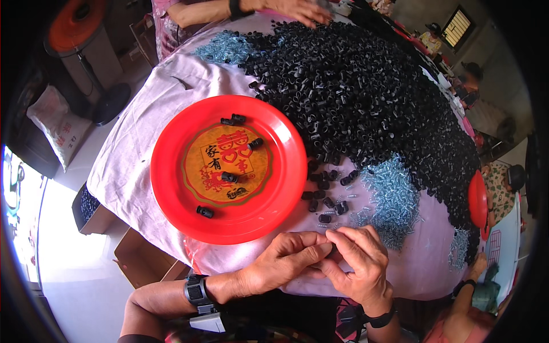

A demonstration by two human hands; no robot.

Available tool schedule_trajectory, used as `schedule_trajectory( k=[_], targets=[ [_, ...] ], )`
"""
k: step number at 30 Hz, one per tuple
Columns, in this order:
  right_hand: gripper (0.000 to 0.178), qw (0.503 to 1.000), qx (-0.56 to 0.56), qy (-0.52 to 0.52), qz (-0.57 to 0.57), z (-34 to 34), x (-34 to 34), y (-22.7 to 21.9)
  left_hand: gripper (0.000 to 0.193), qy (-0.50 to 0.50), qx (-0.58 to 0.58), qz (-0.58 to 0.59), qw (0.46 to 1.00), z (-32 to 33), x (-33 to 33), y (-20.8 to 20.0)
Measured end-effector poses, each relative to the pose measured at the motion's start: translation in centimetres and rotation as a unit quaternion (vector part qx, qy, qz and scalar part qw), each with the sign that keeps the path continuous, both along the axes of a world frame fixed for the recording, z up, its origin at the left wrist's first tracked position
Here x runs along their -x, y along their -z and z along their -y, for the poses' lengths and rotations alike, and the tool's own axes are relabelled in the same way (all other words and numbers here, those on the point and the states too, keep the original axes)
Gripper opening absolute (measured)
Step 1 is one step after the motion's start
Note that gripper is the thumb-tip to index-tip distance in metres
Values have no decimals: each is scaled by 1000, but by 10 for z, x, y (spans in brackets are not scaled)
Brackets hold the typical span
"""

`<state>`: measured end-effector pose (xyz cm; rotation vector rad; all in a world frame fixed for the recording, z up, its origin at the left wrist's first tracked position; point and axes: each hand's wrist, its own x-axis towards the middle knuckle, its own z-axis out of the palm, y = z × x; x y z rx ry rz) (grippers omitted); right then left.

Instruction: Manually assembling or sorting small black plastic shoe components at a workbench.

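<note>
Currently, a part is being clamped by left grip and right grip; few pieces are being held on the plate, the heap apparently being left.

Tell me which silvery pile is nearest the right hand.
The middle pile, just beyond the right hand; the top-left pile and far-right pile lie farther off.

Dark part, five o'clock: mostly hidden between left hand and right hand. Co-worker, eleven o'clock: head cut off by top edge.
</note>
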<state>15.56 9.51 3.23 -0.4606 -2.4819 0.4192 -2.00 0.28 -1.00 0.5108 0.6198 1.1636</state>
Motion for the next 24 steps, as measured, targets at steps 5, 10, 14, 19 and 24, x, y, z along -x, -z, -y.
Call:
schedule_trajectory(
  k=[5,10,14,19,24],
  targets=[
    [52,1000,-4,-4,21,-3,-4,1,43,50,-10,-60,997,-2,7,-1],
    [49,999,31,-9,19,-2,-4,5,44,75,-14,-73,994,-4,10,-5],
    [48,995,90,-40,16,-9,-3,8,42,71,-4,-69,995,-3,10,-6],
    [46,996,77,-37,24,-10,3,8,42,47,35,-38,998,-2,7,-1],
    [47,999,34,0,22,-3,7,8,40,9,28,-10,1000,0,4,0]
  ],
)
